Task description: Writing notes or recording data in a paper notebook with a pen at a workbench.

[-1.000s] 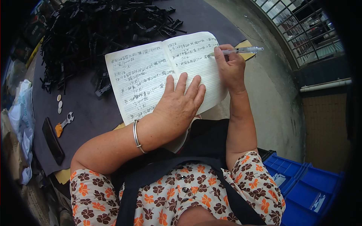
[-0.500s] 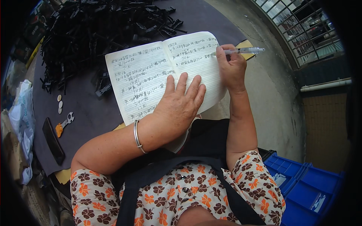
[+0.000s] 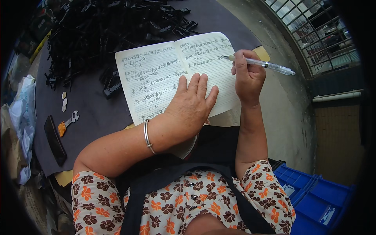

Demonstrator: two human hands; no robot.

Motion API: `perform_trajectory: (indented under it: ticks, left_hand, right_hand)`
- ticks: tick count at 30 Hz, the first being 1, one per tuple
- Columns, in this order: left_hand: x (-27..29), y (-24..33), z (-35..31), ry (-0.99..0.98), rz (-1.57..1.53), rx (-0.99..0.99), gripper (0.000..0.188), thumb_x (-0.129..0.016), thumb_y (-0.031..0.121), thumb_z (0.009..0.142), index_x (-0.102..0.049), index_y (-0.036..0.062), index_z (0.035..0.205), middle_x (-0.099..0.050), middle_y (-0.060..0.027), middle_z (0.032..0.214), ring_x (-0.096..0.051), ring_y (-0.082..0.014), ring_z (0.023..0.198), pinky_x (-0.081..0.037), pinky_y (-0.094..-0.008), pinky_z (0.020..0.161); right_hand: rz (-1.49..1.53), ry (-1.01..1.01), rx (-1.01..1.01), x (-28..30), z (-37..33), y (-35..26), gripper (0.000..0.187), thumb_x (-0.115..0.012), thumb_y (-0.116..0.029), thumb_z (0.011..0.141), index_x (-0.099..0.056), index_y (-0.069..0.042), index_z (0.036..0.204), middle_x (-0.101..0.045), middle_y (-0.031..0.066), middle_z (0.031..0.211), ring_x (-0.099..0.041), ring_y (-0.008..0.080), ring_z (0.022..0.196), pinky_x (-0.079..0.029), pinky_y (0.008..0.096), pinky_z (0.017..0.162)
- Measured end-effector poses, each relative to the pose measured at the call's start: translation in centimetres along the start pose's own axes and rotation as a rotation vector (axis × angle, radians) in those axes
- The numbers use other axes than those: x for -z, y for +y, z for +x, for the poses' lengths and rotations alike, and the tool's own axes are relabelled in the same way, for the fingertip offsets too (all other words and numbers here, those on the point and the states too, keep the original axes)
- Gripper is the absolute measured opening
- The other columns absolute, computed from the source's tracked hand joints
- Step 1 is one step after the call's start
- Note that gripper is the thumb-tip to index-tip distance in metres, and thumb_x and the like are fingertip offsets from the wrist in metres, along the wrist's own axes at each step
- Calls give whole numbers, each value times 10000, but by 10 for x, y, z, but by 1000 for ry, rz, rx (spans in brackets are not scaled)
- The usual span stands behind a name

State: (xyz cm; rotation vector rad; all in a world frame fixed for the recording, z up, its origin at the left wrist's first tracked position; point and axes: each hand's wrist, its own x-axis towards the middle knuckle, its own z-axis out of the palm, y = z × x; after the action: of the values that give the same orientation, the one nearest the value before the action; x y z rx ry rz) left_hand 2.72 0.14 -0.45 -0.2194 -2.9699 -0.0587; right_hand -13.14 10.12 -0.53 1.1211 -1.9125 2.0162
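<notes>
Dark cloth spreads over the table [image 3: 88, 127], and piled across its upper left is a great tangle of black parts [image 3: 113, 35]! Barred window [image 3: 305, 31] at upper right, blue crates [image 3: 313, 196] at lower right. Centre stage, the open notebook [image 3: 184, 64], top of centre, both ruled pages showing handwriting. Left hand [image 3: 190, 107] lies palm down across its lower middle, fingers moderately spread and gripping nothing, a silver bangle [image 3: 147, 137] round that wrist. Over at the notebook's right edge, the right hand [image 3: 250, 80] has thumb and fingers pinched close round a clear pen [image 3: 270, 65], its tip aimed left over the right page; whether it touches paper, I cannot tell. Out at left, an orange-handled metal tool [image 3: 69, 121] sits between pale discs [image 3: 64, 102] and a dark oblong object [image 3: 55, 140].
</notes>
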Motion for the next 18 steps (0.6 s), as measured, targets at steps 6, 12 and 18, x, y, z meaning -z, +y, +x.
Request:
perform_trajectory:
  ticks: [6, 12, 18]
  left_hand:
    - [-1, 0, 1, 34, 18, -11, 729, -672, 351, 803, -410, -30, 1367, -410, -350, 1347, -389, -458, 1279, -278, -591, 1031]
    - [-1, -1, -1, 24, 8, -12, 731, -671, 341, 803, -402, -29, 1373, -392, -351, 1358, -373, -457, 1285, -275, -595, 1032]
    - [-2, -1, -2, 33, 0, -10, 728, -669, 332, 807, -396, -31, 1376, -391, -350, 1357, -361, -457, 1290, -272, -594, 1034]
  right_hand:
    - [38, -75, -30, -3, -2, 5, 112, -570, -123, 954, -615, -25, 923, -543, -16, 693, -473, 34, 589, -393, 188, 524]
    - [61, 68, -293, 6, 3, 15, 153, -574, -170, 956, -617, -30, 914, -521, -34, 681, -464, 36, 582, -402, 186, 522]
    - [-92, 44, -267, 5, 4, 14, 154, -587, -184, 949, -622, -38, 915, -540, -28, 673, -498, 47, 585, -424, 193, 536]
